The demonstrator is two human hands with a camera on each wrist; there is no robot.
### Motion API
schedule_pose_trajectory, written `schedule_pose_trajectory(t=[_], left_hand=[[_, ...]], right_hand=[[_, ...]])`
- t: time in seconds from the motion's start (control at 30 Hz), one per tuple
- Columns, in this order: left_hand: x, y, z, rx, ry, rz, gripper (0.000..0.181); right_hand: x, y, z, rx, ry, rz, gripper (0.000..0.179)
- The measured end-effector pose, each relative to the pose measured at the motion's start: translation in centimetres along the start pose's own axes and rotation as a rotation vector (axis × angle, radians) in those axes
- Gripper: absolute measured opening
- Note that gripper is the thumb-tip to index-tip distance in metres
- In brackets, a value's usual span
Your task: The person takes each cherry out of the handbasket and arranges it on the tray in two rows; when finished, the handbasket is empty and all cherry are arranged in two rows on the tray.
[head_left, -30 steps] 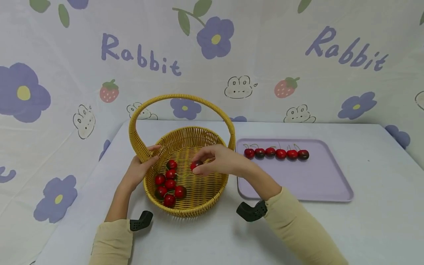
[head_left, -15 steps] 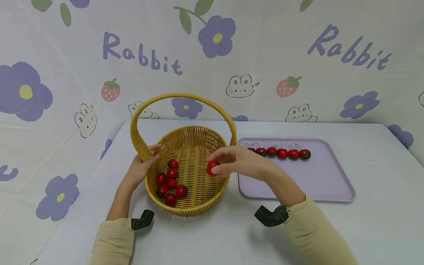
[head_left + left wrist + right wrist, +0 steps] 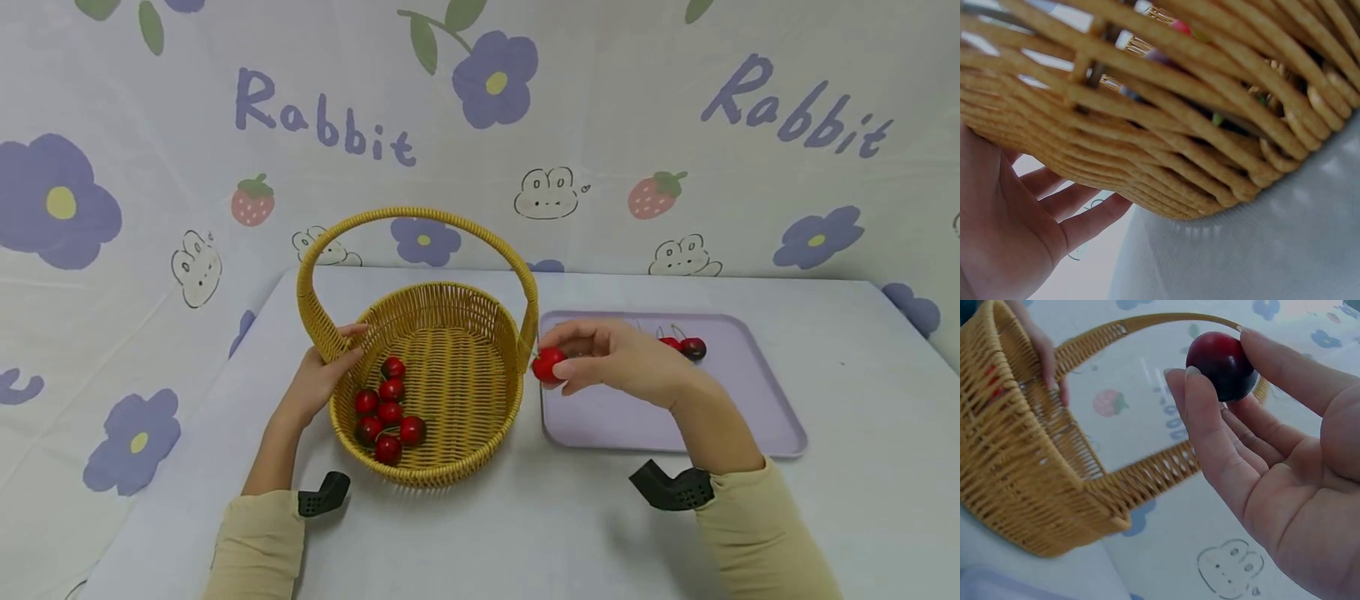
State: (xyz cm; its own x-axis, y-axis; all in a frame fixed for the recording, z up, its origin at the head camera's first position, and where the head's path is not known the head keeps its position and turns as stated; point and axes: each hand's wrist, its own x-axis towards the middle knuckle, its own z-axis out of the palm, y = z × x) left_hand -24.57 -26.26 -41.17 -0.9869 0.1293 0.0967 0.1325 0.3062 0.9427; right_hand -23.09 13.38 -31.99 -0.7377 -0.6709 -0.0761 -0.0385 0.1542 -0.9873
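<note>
My right hand (image 3: 622, 362) pinches a dark red cherry (image 3: 549, 365) between thumb and fingertips, just past the basket's right rim and over the tray's left edge. The right wrist view shows the cherry (image 3: 1221, 365) half red, half nearly black. My left hand (image 3: 317, 385) holds the yellow wicker basket (image 3: 427, 477) at its left rim by the handle's foot, thumb over the rim. Its fingers spread along the outer weave in the left wrist view. Several cherries (image 3: 390, 412) lie together in the left part of the basket.
A lilac tray (image 3: 660, 417) lies right of the basket. Cherries (image 3: 693, 348) show at its back, others hidden behind my right hand. The basket's tall handle (image 3: 420, 213) arches above it. A printed cloth (image 3: 585, 100) hangs behind the white table (image 3: 487, 542).
My right hand has carried the cherry from inside the basket rightward, out past its rim to the tray's left edge. The left hand stays on the basket.
</note>
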Motion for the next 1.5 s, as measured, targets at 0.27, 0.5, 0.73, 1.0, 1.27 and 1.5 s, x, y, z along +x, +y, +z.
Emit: schedule_pose_trajectory(t=[0.27,0.5,0.73,1.0,1.27,1.5], left_hand=[[0.1,0.1,0.0,0.0,0.004,0.001,0.042],[0.0,0.1,0.1,0.0,0.002,-0.011,0.042],[-0.1,0.2,0.1,-0.002,-0.002,-0.013,0.041],[-0.1,0.2,0.1,-0.01,-0.003,-0.012,0.042],[-0.1,0.2,0.2,-0.004,-0.001,-0.014,0.041],[-0.1,0.3,0.2,-0.006,-0.001,-0.025,0.042]], right_hand=[[-2.1,-0.1,-3.1,0.162,0.104,-0.116,0.022],[-3.6,0.5,-5.8,0.332,0.224,-0.172,0.025],[-4.5,1.7,-8.1,0.426,0.272,-0.175,0.026],[-5.4,3.9,-10.6,0.39,0.397,-0.132,0.023],[-6.1,6.1,-12.7,0.39,0.51,-0.034,0.015],[-7.1,7.5,-14.1,0.411,0.56,0.01,0.015]])
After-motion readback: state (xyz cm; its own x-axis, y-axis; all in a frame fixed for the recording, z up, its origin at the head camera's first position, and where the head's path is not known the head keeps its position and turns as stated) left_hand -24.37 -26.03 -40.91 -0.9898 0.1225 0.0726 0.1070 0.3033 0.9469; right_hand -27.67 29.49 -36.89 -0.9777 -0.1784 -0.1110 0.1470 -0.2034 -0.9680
